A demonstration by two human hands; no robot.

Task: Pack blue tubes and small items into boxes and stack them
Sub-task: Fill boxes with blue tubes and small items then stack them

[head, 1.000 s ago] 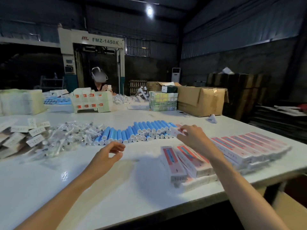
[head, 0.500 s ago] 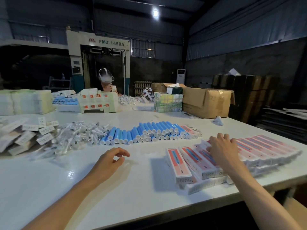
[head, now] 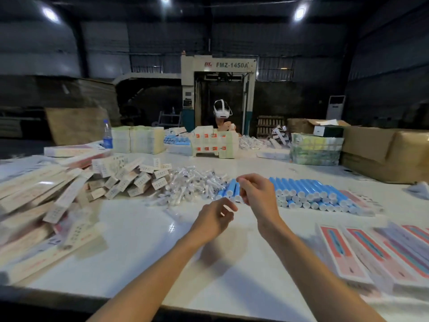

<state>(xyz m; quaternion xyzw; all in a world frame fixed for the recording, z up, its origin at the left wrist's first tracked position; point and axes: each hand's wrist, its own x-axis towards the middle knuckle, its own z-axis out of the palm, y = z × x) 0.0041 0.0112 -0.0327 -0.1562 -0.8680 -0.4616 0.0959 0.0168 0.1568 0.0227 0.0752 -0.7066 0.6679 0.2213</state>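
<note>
Left grip (head: 214,218) hangs loosely curled, empty, over white tabletop (head: 139,252). Right grip (head: 257,191) curled at left end of blue tubes (head: 306,190) lying mid-tabletop; pinching or just touching, cannot tell. Flat boxes (head: 343,252) lie right.

Blue, white and pink on my feed.
I see white-capped blue tubes (head: 308,194) mid-frame, a white table (head: 139,240), white boxes (head: 343,254) striped pink-red and blue at lower right, and a brown carton (head: 383,154) far right.
</note>
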